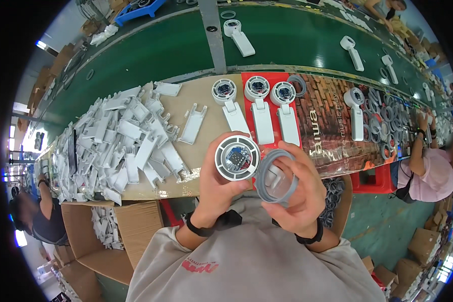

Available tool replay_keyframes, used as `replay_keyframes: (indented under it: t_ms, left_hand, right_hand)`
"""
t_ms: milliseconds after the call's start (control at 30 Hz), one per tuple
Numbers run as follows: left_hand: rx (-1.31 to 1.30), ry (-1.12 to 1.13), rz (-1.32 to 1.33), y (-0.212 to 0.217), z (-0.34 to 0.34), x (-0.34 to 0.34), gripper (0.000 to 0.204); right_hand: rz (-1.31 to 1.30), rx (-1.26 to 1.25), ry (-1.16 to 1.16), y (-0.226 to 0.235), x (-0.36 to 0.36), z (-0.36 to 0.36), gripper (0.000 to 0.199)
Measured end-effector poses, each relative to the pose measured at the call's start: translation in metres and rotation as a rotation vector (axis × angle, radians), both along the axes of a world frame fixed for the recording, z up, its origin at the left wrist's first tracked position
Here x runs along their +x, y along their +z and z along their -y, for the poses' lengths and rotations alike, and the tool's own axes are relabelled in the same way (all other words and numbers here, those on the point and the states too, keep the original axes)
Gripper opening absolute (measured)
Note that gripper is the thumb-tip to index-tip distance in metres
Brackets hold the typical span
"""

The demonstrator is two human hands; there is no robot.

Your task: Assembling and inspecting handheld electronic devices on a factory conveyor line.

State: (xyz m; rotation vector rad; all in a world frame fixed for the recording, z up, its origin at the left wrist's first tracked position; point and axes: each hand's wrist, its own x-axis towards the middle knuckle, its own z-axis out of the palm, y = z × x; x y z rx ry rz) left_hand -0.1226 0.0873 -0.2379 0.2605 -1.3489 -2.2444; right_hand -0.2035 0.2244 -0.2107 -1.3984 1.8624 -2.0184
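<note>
My left hand [210, 194] is wrapped round the white head of a handheld fan [237, 177], its open face turned up. Inside that head's slotted rim lies a dark circuit board. With fingers and thumb, my right hand [309, 191] grips a grey plastic ring [261, 183] by its outer edge. The ring is tilted and close beside the fan head; whether they touch, I cannot tell. Just beyond my hands, three similar fans lie in a row: a left one [235, 117], a middle one [262, 123] and a right one [288, 125], circuit boards facing up.
A heap of white plastic handle covers [121, 131] spreads over the left of the cardboard-topped table [178, 108]. To the right lie another fan [357, 121] and a pile of grey rings [382, 118]. A green conveyor belt [161, 43] carries more fans. People sit at both sides.
</note>
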Motion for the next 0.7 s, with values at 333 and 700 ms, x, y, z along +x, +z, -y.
replay_keyframes:
  t_ms: [333, 700]
  left_hand:
    - [-1.211, 0.428, 0.137, 0.011, -0.006, -0.001, 0.077]
    - [-1.267, 0.078, 0.119, 0.024, -0.005, -0.002, 0.064]
  right_hand:
    - [-0.173, 0.406, -0.027, 0.014, 0.005, 0.006, 0.057]
    - [0.052, 0.22, 0.231, 0.002, -0.042, 0.025, 0.041]
